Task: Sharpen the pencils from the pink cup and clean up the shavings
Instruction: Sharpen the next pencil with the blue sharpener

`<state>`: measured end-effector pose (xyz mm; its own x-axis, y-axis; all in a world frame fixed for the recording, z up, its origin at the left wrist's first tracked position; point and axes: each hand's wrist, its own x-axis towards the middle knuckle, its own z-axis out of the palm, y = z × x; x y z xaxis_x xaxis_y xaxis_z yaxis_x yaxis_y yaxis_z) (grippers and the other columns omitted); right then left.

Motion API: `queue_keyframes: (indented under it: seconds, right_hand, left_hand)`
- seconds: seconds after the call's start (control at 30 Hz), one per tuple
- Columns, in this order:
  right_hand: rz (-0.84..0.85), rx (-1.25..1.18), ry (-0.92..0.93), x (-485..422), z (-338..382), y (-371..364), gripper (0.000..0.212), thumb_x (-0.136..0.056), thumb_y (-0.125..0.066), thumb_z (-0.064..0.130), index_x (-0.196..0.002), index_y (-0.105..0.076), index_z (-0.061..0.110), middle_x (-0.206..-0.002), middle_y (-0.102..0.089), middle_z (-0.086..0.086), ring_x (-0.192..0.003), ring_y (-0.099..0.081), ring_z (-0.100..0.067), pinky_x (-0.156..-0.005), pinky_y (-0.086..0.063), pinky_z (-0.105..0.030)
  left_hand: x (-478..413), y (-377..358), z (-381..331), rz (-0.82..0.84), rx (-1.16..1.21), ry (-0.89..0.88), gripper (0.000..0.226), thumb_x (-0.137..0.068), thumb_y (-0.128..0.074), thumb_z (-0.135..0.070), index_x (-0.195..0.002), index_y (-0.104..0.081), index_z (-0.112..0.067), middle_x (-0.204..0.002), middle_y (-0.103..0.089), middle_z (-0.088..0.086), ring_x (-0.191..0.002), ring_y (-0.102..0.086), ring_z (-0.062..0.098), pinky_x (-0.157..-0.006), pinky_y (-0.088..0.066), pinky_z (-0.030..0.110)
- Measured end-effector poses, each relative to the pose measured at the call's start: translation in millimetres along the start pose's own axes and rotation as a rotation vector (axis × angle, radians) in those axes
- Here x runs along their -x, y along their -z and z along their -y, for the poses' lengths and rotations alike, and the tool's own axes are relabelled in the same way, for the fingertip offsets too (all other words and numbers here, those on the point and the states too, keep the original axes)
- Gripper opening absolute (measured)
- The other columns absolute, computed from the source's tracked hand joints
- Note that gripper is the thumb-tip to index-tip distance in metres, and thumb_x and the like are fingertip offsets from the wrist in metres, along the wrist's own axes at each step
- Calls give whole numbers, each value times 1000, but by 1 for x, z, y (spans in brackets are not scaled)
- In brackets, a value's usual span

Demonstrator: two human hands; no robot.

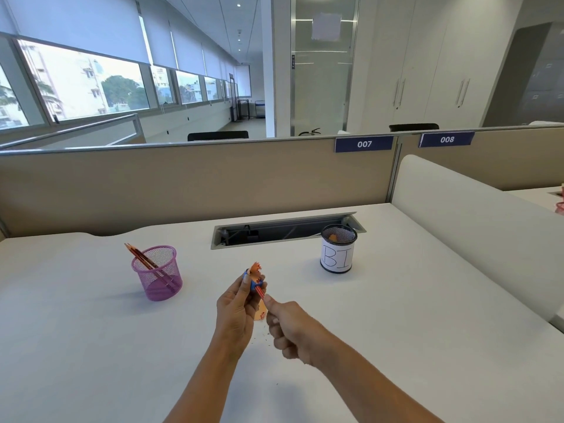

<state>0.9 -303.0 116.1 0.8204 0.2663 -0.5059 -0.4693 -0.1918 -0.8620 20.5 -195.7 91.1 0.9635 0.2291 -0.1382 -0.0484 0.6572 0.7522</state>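
I see a red pencil pushed into a small blue sharpener above the middle of the white desk, a curl of shaving rising from the sharpener. My left hand pinches the sharpener while my right hand is closed around the pencil's lower end. To the left stands the pink mesh cup holding more pencils, to the right a black mesh cup with a paper label, and dark specks lie on the desk beneath my hands.

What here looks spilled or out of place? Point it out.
Small dark specks and a curl of shaving lie on the white desk under the left hand and right hand, fallen from the blue sharpener. The pink cup and black bin stand upright.
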Motion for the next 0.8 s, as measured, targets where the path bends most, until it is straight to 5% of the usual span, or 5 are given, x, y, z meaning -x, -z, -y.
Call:
queue_keyframes:
  seconds: [0.1, 0.2, 0.43, 0.57, 0.8]
  right_hand:
    - [259, -297, -166, 1, 6, 12, 56, -96, -36, 49, -48, -31, 21, -37, -23, 9, -27, -18, -4, -27, -12, -13]
    - [278, -266, -162, -1, 8, 17, 51, -96, -40, 47, -54, -38, 18, -38, -25, 8, -28, -19, -3, -27, -14, -12]
    - [-331, 566, 561, -9, -8, 19, 12, -89, -59, 25, -88, -57, 13, -73, -57, 0, -66, -54, -17, -59, -43, -21]
    - [-537, 891, 791, -12, -22, 16, 24, -97, -45, 32, -104, -61, 16, -90, -64, 0, -77, -56, -16, -61, -34, -21]
    - [-656, 1068, 836, -13, -28, 3, 12, -80, -64, 31, -71, -63, 24, -54, -54, 8, -40, -33, -6, -41, 3, -7]
  left_hand:
    - [2, 0, -2, 19, 35, 11, 30, -93, -43, -10, -117, -54, 5, -67, -73, 2, -61, -70, 12, -58, -56, 18]
    - [2, 0, -2, 3, 41, 17, 28, -92, -44, -9, -115, -55, 4, -66, -73, 2, -62, -70, 12, -58, -57, 18]
    - [-3, 5, -4, -112, 10, -44, 27, -87, -52, -4, -114, -57, 2, -69, -74, 1, -63, -70, 12, -64, -57, 22]
    - [0, 3, -1, -157, -39, -65, 27, -86, -54, -4, -112, -58, 2, -85, -67, 7, -63, -69, 12, -63, -56, 21]
    - [5, 2, 3, -157, -49, -83, 31, -87, -53, -6, -117, -56, 1, -89, -66, 7, -62, -70, 9, -64, -55, 19]
